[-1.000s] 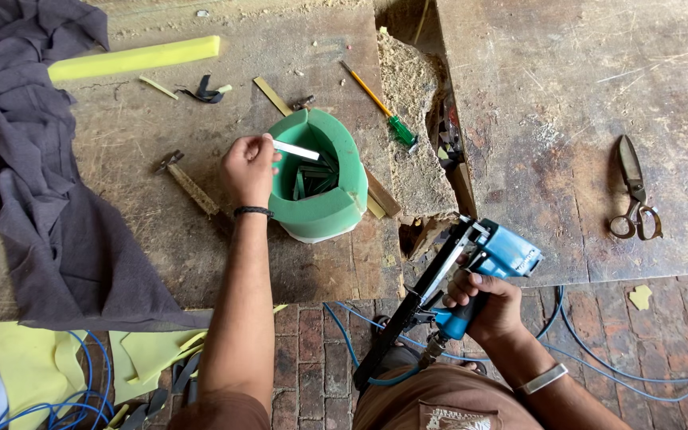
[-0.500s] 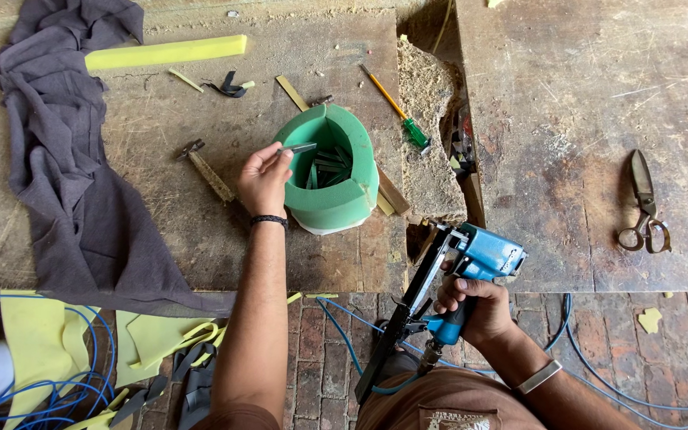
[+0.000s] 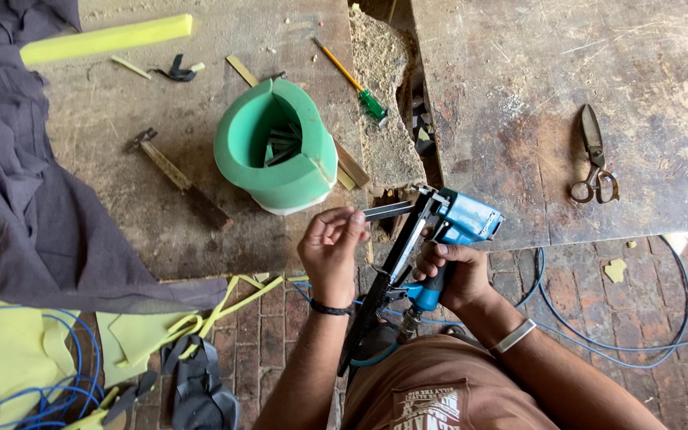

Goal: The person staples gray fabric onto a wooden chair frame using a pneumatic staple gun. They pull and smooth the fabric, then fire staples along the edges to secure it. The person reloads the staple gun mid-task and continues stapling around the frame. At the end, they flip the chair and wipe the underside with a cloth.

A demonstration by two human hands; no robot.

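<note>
My left hand point(image 3: 330, 243) pinches a stiff, light staple strip point(image 3: 388, 210) by its end; right hand point(image 3: 447, 275) fingers grip the heavy blue staple gun point(image 3: 447, 227) handle.

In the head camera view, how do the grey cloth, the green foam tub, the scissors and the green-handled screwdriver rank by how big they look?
1. Grey cloth, by far the largest.
2. Green foam tub.
3. Scissors and green-handled screwdriver: they look about the same length, so I would not rank one over the other.
All lie on the workbench, at a similar distance from the camera.
</note>
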